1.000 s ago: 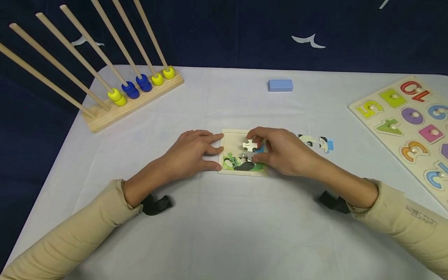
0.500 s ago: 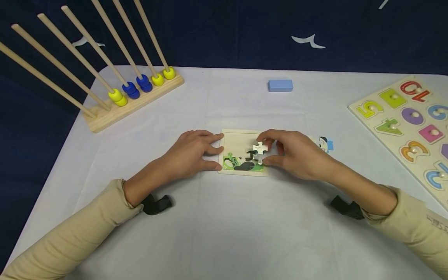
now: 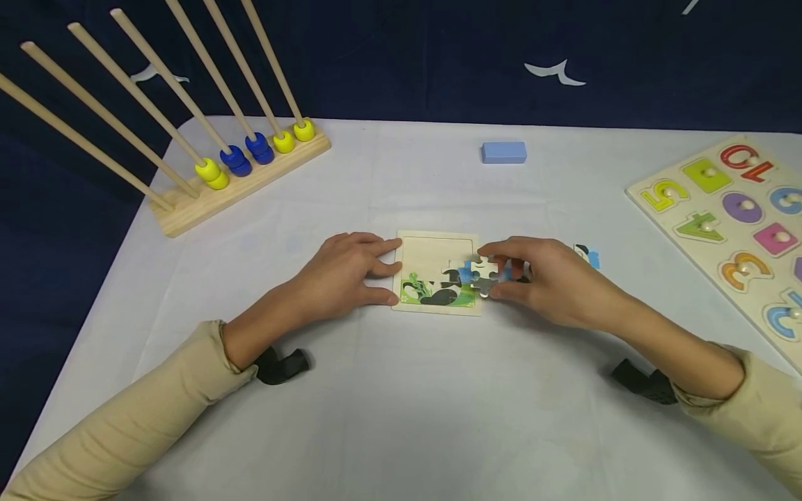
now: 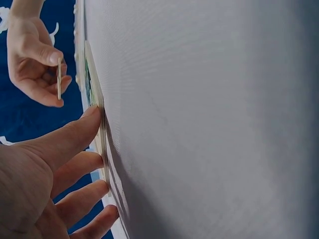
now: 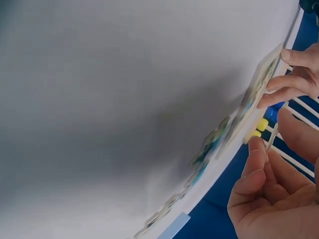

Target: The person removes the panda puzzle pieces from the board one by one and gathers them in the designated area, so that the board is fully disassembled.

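Note:
A small square wooden puzzle board (image 3: 432,249) lies flat on the table, with panda picture pieces along its lower and right parts. My left hand (image 3: 347,268) touches the board's left edge with thumb and extended fingers, also visible in the left wrist view. Between thumb and fingertips, my right hand (image 3: 554,282) pinches a white-and-grey jigsaw piece (image 3: 484,270). The piece is raised above the table near the board's right edge, seen edge-on in the left wrist view. A loose panda jigsaw piece (image 3: 587,256) lies beyond the right hand; other loose pieces (image 5: 212,142) are partly hidden beneath it.
At the back left stands a wooden bead abacus (image 3: 241,184) with tall rods and yellow and blue beads. A blue block (image 3: 504,152) sits toward the back. On the right lies a number peg board (image 3: 683,229). Black straps (image 3: 282,367) hang from both wrists.
My right hand has moved right with the jigsaw piece, from over the board to its right edge, uncovering blue-and-black pieces in the board. The left hand stays in place.

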{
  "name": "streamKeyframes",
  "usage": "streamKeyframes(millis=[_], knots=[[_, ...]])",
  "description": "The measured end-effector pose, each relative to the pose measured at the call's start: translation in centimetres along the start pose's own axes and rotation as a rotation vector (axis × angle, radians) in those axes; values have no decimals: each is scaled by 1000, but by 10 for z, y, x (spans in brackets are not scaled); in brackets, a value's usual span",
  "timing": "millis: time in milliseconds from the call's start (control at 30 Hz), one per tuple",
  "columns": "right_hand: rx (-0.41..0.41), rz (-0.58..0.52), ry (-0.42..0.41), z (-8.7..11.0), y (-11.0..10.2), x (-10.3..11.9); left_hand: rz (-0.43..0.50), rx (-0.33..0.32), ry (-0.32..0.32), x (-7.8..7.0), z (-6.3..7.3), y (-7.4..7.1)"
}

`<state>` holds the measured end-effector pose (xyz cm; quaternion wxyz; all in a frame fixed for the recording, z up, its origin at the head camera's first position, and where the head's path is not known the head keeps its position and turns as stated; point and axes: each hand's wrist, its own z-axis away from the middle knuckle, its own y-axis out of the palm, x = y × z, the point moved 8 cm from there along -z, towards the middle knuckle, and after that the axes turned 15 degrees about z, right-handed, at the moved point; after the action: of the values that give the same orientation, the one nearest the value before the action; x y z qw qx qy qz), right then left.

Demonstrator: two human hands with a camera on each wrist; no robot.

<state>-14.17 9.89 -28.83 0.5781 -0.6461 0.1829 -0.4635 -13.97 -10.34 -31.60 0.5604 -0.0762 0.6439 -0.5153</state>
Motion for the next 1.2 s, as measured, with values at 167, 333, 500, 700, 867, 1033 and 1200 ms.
streamKeyframes(millis=[167, 333, 500, 700, 867, 1033, 1200], knots=[[-13, 1, -3, 11, -3, -10, -1, 1, -4, 0, 0, 0], [-61, -2, -33, 21, -8, -20, -3, -2, 1, 0, -1, -1], [-76, 31, -10, 33, -11, -37, -5, -1, -7, 0, 0, 0], [-66, 91, -1, 46, -12, -56, -7, 0, -13, -1, -1, 1], [-81, 133, -8, 50, -11, -64, -6, 6, -19, 0, 0, 1], [-70, 167, 5, 50, -8, -69, 1, 10, -31, 1, -1, 1], [-35, 197, 39, 48, -4, -74, 0, 11, -33, 0, -1, 1]])
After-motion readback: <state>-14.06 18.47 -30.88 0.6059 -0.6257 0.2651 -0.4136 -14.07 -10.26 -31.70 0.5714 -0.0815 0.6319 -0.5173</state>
